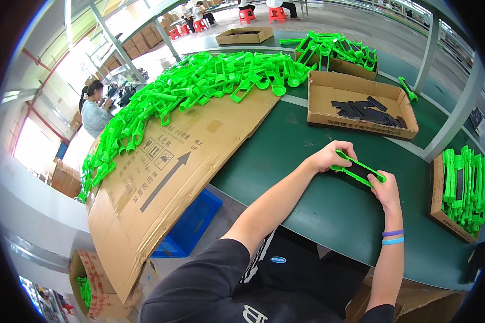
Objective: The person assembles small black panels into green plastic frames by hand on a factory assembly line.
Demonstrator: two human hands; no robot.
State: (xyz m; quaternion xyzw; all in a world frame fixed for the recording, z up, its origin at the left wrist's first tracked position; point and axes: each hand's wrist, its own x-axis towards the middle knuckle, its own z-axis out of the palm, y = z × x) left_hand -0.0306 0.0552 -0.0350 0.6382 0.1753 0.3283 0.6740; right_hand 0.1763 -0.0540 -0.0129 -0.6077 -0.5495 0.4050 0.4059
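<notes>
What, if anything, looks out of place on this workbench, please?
A green plastic frame lies alone beyond the right back corner of the cardboard tray of black strips. It looks stray, since most similar frames are heaped or boxed.

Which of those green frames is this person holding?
The green frame with a black strip inside, gripped at its ends by the left hand and right hand; the others lie away from both.

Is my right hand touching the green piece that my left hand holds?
Touching. The head view shows the right hand gripping the green piece at its right end, thumb against the edge.
</notes>
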